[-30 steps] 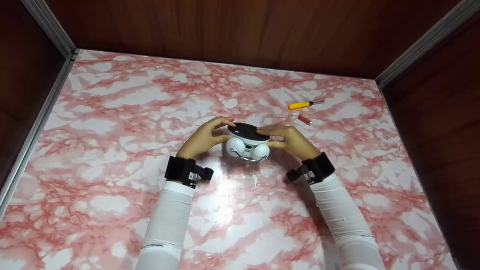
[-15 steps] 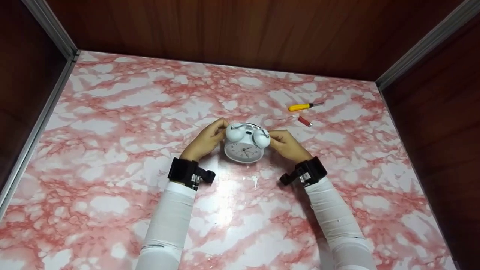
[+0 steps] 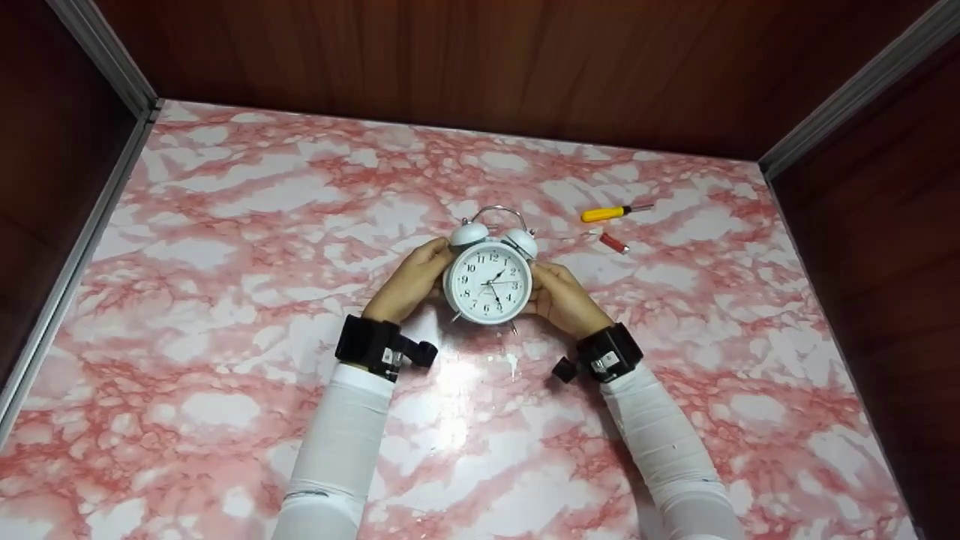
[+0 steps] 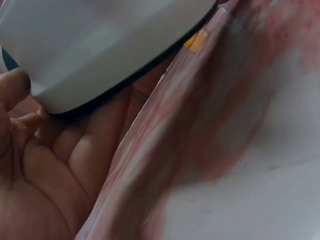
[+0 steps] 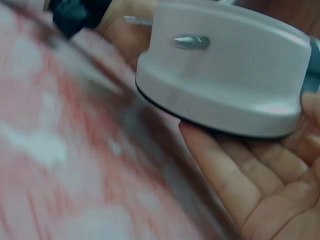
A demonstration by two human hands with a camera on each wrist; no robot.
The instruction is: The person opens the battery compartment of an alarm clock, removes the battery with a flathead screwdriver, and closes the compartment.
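Note:
A white twin-bell alarm clock faces up toward the head camera, its bells and wire handle pointing away and its thin metal legs toward me. My left hand holds its left side, thumb near the bell. On the opposite side my right hand grips it, fingers reaching behind the case. Both wrist views show fingers under the dark-rimmed back of the alarm clock, with the thumb at its edge. In the right wrist view a metal leg sticks out of the white case.
Beyond the right hand, a yellow-handled screwdriver lies on the red-and-white marbled table. Close by is a small red cylinder, possibly a battery, with a tiny white piece beside it. Dark wood panels wall the table at the back and sides.
The alarm clock has been turned over toward upright: first its dark back showed, then its bells and tilted dial, now the full dial. Both hands stayed on its sides, fingers shifting behind it.

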